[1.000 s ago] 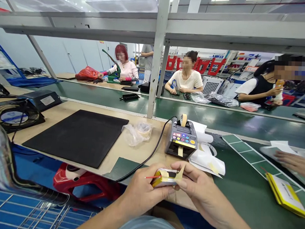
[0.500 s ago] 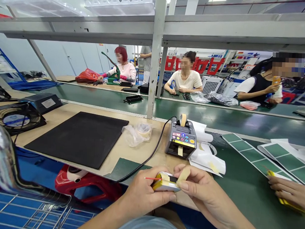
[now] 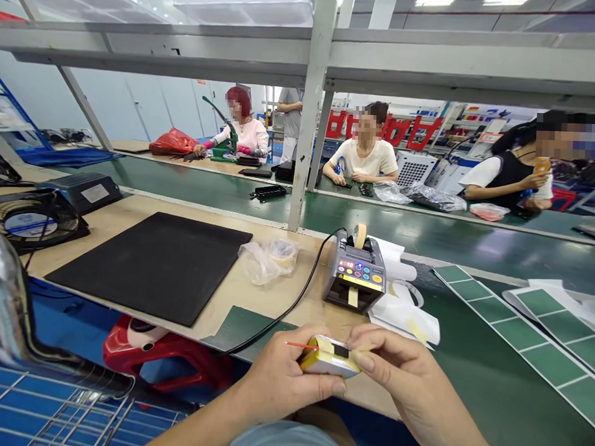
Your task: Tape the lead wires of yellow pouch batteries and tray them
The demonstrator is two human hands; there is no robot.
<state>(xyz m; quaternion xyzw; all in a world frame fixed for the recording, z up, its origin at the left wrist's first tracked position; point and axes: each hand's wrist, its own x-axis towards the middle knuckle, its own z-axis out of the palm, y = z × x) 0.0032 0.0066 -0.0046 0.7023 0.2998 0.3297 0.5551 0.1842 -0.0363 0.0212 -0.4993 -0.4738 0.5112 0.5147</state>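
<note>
I see pack (image 3: 329, 366) held at near edge of counter (image 3: 311, 308), red wire (image 3: 300, 345) poking out L. L hand (image 3: 275, 375) wrapped around its L end; R hand (image 3: 402, 366) pinching tape (image 3: 365, 348) at R end. Lit dispenser (image 3: 355, 277) just beyond, wht paper (image 3: 407, 316) beside it. Clear bag (image 3: 267, 264), blk mat (image 3: 152, 263) off L.
</note>
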